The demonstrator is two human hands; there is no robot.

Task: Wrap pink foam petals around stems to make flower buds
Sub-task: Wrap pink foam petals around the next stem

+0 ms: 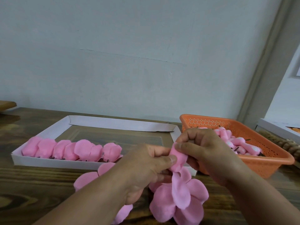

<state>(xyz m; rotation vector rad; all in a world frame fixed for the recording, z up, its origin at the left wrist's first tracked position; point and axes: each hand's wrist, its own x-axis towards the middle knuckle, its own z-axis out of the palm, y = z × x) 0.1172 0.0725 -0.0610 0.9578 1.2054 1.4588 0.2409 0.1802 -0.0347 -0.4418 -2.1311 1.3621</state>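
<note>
Head view, scanning from the person's left: a white cardboard tray (40,161) lies beyond and left of the left hand, with a row of finished pink buds (71,150) along its near wall. Loose foam petals (86,179) lie on the wooden table (32,184) beneath the left forearm.

At the middle, both hands meet over 1 bud in the making (177,159). The left hand (146,166) grips it, thumb pressed onto the pink roll; the right hand (203,151) pinches its upper end with curled fingers. More petals (180,194) hang from the roll below the hands, down to the table. I cannot see the stem; it seems buried in the foam.

By my reckoning this is the wrapping step, about midway on this bud. Next comes drawing a hanging petal up and round the roll while the thumb keeps the layers from springing open.

The roll's long axis runs on a slant, upper end toward the left, lower end toward the right and nearer the person.

Beyond the right hand sits an orange basket (267,161) holding pink-and-white pieces (238,142).
</note>
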